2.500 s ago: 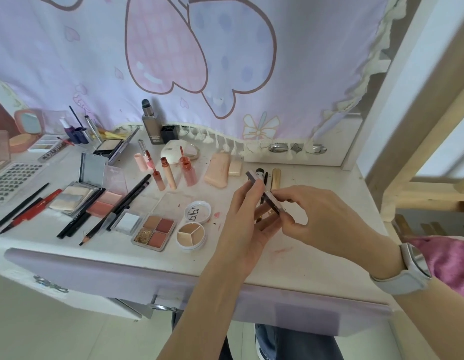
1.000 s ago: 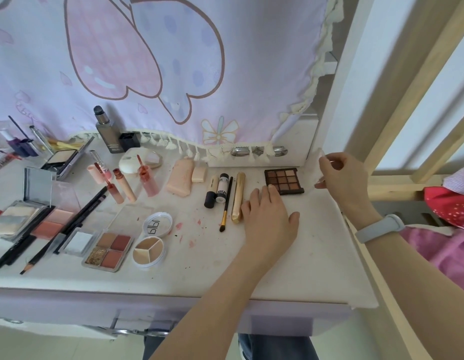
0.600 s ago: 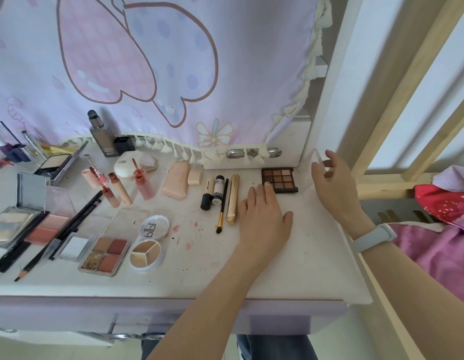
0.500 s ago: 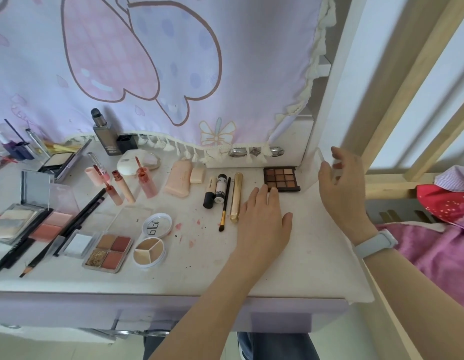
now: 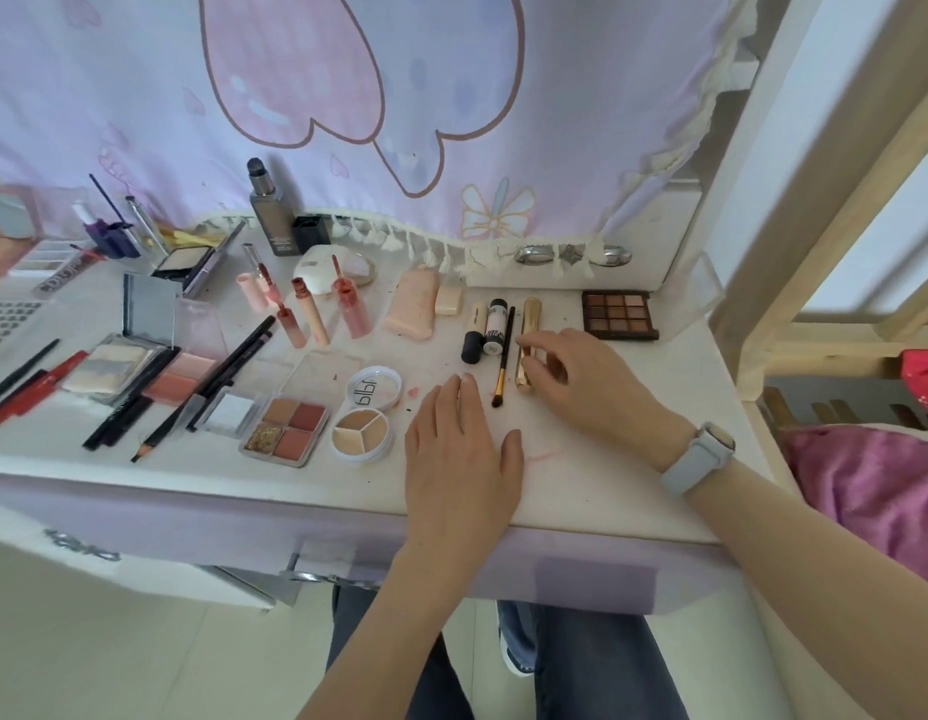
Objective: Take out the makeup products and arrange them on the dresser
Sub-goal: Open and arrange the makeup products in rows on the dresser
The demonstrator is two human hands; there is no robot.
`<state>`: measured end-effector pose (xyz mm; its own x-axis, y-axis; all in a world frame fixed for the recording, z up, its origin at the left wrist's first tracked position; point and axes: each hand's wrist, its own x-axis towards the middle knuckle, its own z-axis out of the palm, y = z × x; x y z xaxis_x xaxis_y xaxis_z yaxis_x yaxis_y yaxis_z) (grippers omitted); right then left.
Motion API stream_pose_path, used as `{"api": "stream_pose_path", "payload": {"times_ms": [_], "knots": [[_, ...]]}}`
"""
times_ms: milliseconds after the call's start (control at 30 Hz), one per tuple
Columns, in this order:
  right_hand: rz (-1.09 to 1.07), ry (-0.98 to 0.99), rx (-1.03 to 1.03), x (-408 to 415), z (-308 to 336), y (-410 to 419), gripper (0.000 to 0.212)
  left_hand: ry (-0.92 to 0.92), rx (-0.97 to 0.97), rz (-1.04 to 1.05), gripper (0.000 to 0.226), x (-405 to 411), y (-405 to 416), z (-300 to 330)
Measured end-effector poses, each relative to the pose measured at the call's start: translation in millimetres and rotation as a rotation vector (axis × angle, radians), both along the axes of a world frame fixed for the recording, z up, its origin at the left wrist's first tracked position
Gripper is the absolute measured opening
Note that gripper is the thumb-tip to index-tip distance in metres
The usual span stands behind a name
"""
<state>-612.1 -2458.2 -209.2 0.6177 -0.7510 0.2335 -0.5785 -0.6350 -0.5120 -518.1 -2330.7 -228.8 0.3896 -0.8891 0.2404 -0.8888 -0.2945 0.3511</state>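
A white dresser top (image 5: 581, 491) fills the middle of the frame, backed by a lilac curtain (image 5: 347, 96) with pink cartoon shapes and a tasselled hem, and a pale wooden frame rises at the right edge.

Head view, the only one: the right hand (image 5: 581, 379), with a pale watch (image 5: 698, 459) on its wrist, comes in from the lower right, its fingers curled over the lower part of a gold tube (image 5: 530, 319). Thumb and fingertips appear to close on the tube's sides, though the hand hides the contact itself. The tube lies just right of centre, its long axis running up and down the frame, nearly square to the dresser's front edge. It is slim, shiny and straight-sided, likely hard and a little slippery, and it could roll sideways if let go carelessly. Just left of it, parallel, lie a thin black brush (image 5: 503, 356) with a gold ferrule, a white-and-black tube (image 5: 494, 324) and a cream stick with a black cap (image 5: 474, 332). Up and to the right sits an open brown eyeshadow palette (image 5: 619, 314), well apart from the fingers.

The left hand (image 5: 459, 454) lies flat, palm down, fingers together and straight, on bare surface below and left of the brush, holding nothing. The right hand is plainly the nearer to the gold tube, so any nudge to line it up with its neighbours looks to be its job.
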Motion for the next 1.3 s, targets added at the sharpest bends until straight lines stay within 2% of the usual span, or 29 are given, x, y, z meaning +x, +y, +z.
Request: {"api": "stream_pose_path", "payload": {"times_ms": [167,300,367,433,567,667,767,867,933,1067,1133,1233,1300], "knots": [[0.003,0.138,-0.066,-4,-2,4,0.034,-0.115,-0.017,-0.01,0.055,0,0,-4],[-0.04,0.141,-0.035,-11,0,9,0.028,-0.088,0.013,-0.022,0.057,2,0,-7],[-0.1,0.023,-0.02,-16,-1,12,0.025,-0.074,0.03,-0.024,0.06,3,0,-8],[-0.201,-0.178,0.016,-23,-3,16,0.023,-0.043,0.026,-0.026,0.062,4,0,-8],[-0.306,-0.633,0.152,-32,3,15,0.016,0.09,-0.122,-0.028,0.06,2,3,0],[-0.252,-0.74,0.318,-36,6,14,0.022,0.05,-0.268,-0.055,0.065,-1,2,2],[-0.124,-0.745,0.458,-36,6,17,0.032,-0.09,-0.354,-0.117,0.06,-6,-6,4],[-0.076,-0.732,0.58,-31,6,21,0.033,-0.186,-0.406,-0.199,0.043,-13,-18,5],[-0.104,-0.711,0.568,-28,6,23,0.031,-0.169,-0.408,-0.232,0.036,-16,-22,6],[-0.132,-0.694,0.446,-24,3,24,0.028,-0.103,-0.331,-0.212,0.036,-18,-18,9],[-0.111,-0.694,0.409,-24,3,24,0.026,-0.058,-0.33,-0.224,0.035,-17,-18,10],[-0.057,-0.696,0.369,-26,2,25,0.011,-0.026,-0.351,-0.241,0.031,-16,-18,13],[0.014,-0.702,0.364,-27,0,25,0.01,0.02,-0.353,-0.233,0.029,-15,-18,13]]}}
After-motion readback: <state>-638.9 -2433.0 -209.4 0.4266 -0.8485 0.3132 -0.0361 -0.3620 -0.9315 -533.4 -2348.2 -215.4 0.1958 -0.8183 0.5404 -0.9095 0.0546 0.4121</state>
